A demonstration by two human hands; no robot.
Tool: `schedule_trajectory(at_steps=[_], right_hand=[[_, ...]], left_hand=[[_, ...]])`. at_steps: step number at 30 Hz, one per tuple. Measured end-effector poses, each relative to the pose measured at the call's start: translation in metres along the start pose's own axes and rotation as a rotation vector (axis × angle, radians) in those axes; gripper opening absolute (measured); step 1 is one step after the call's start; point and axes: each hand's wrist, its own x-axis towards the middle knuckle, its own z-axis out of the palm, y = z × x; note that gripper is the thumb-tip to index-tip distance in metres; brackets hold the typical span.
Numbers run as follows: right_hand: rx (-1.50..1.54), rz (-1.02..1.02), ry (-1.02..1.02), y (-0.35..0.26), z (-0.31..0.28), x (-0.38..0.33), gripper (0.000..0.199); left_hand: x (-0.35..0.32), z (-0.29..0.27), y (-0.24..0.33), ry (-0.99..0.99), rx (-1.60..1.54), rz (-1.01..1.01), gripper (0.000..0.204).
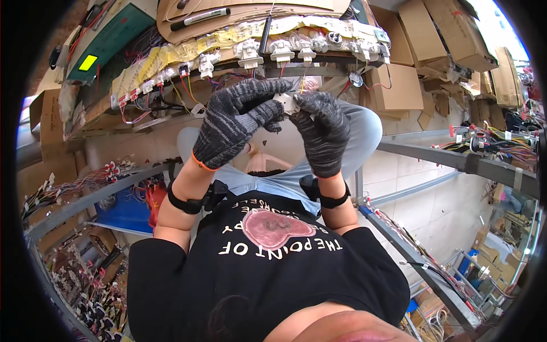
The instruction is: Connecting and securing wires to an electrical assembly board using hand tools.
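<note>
A: Connector (289, 102), small and white, sits pinched between both gloved hands, held up in front of the bench edge and above the person's lap.

B: Hand states?

A: Left hand (236, 122) in a grey knit glove, fingers curled closed onto the connector's left side. Right hand (322, 131), same kind of glove, fingertips closed on its right side. Black bands on both wrists.

B: Surface?

A: Bench (114, 114) runs across the top of the view. Row of white connectors (279, 50) with red, yellow and black wires lies along its front edge; sheet of cardboard (245, 14) behind, with a black marker (199, 19) on it; green mat (111, 40) to the left.

B: Room?

A: Cardboard boxes (439, 34) stacked at upper right, grey metal rails (456, 162) on both sides hung with wire harnesses (496, 139), pale tiled floor.

B: Unclear items?

A: Connector mostly covered by glove fingers; shape and any attached wire cannot be made out. Bench ends bend off into the dark rim.
</note>
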Motion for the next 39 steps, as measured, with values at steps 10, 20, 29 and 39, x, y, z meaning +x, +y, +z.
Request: schedule_trajectory(at_steps=[10,20,29,39], right_hand=[[0.384,0.233,-0.110,-0.008,0.008,0.008,0.030],[0.136,0.170,0.065,-0.017,-0.001,0.007,0.025],[0.470,0.319,0.350,-0.005,-0.022,0.036,0.032],[0.592,0.582,0.289,0.025,-0.059,0.042,0.038]], left_hand=[[0.007,-0.017,-0.002,-0.125,-0.016,0.016,0.030],[0.020,0.019,-0.022,0.018,-0.130,0.233,0.044],[0.030,0.066,-0.076,-0.234,0.000,0.133,0.031],[0.041,0.070,-0.074,-0.042,0.547,0.487,0.016]])
